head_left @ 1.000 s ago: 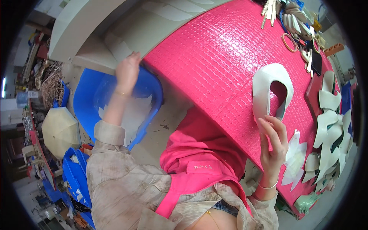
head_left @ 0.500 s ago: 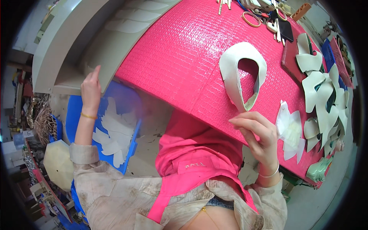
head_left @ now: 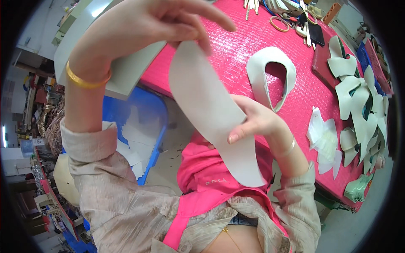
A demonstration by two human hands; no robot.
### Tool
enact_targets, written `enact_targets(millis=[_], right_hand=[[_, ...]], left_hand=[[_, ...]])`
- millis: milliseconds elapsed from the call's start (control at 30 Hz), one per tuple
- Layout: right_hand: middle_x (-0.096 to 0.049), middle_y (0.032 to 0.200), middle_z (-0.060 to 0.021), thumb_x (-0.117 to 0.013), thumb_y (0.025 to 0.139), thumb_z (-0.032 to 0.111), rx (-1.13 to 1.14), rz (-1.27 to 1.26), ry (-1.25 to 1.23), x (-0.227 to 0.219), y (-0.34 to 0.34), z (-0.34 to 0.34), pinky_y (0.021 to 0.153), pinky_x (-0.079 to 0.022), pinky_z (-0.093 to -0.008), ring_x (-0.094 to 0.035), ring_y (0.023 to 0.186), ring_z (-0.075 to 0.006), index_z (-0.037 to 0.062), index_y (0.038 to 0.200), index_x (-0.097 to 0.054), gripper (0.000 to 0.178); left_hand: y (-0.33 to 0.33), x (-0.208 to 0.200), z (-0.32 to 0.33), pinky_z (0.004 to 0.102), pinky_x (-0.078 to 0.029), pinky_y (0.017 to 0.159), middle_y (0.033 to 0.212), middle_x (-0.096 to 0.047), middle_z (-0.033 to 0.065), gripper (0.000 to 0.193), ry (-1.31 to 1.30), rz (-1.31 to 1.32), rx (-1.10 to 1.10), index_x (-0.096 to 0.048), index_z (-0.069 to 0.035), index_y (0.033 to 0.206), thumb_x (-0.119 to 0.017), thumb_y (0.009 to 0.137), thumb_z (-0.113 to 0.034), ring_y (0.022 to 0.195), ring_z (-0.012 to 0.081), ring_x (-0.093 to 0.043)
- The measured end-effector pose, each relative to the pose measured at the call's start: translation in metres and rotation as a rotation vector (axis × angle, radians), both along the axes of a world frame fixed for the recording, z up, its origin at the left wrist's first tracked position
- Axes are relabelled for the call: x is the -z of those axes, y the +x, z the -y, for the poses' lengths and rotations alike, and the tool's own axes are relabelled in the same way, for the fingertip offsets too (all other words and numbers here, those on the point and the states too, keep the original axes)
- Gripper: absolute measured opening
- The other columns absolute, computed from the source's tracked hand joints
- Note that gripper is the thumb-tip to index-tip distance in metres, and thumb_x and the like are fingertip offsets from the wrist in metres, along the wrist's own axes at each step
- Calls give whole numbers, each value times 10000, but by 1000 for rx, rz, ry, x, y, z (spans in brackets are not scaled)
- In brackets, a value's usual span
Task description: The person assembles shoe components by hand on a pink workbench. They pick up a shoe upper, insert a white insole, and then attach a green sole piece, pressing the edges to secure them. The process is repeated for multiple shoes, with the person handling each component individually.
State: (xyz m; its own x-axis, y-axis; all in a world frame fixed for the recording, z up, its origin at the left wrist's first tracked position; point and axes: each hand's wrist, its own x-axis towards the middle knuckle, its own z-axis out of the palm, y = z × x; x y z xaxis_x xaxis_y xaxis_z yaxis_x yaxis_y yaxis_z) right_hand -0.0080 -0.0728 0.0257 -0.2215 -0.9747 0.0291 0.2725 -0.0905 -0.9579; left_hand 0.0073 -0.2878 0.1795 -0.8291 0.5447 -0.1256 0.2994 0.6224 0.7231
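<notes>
Long sole-shaped piece: thin sheet, matt off-white, smooth, flexes like card or faux leather (can't tell which). Bench cover: glossy hot-pink sheet, embossed scaly texture. U-shaped cut piece on it: same matt pale material. Bin: blue plastic, slight sheen. Bangle: shiny gold metal. Sleeve: beige woven cloth, slubby, matt.

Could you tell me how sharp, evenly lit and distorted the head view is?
Head view: strong fisheye bending with a dark rim; the pale sole-shaped piece held by the left hand and right hand is sharp; light is soft and even; the pink table shows mild sheen.
</notes>
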Motion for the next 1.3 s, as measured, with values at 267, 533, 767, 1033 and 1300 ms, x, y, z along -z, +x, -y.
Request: enact_targets(millis=[267,533,767,1033,1300], right_hand=[[-574,1022,-149,-534,808,110,940,409,-35,17,50,-180,804,-468,-331,-578,942,-226,-64,1169,-442,411],[-590,994,-90,-564,830,57,1396,136,-58,23,10,-206,779,-472,-263,-581,893,-137,-33,1073,-516,264],[-624,927,-67,-591,829,49,1373,-221,-434,-13,-20,-94,664,-455,-192,-575,791,-70,-16,1037,-577,218],[-631,922,-90,-601,821,50,1376,-367,-340,-14,-27,-80,729,-450,-213,-574,831,-98,-29,1007,-591,202],[-633,887,-57,-619,815,68,1417,-383,-309,-18,-30,-71,651,-439,-178,-562,768,-63,-19,1008,-597,212]], left_hand=[[-59,141,-122,321,-443,783,901,-581,170,370,77,-762,-70,-570,-3,1074,-616,782,-227,776,224,-564],[-52,150,-163,299,-395,868,905,-601,135,399,-113,149,118,-650,-4,902,-537,834,-381,821,172,-545],[-42,136,-152,267,-388,849,957,-606,84,563,891,215,-187,-550,85,1045,-344,929,-426,944,133,-529],[-42,134,-155,266,-367,881,960,-601,103,666,1041,276,-189,-565,68,1018,-279,908,-523,946,138,-521],[-40,133,-156,253,-428,761,872,-608,84,571,1093,254,-225,-580,49,980,-368,904,-476,817,107,-547]])
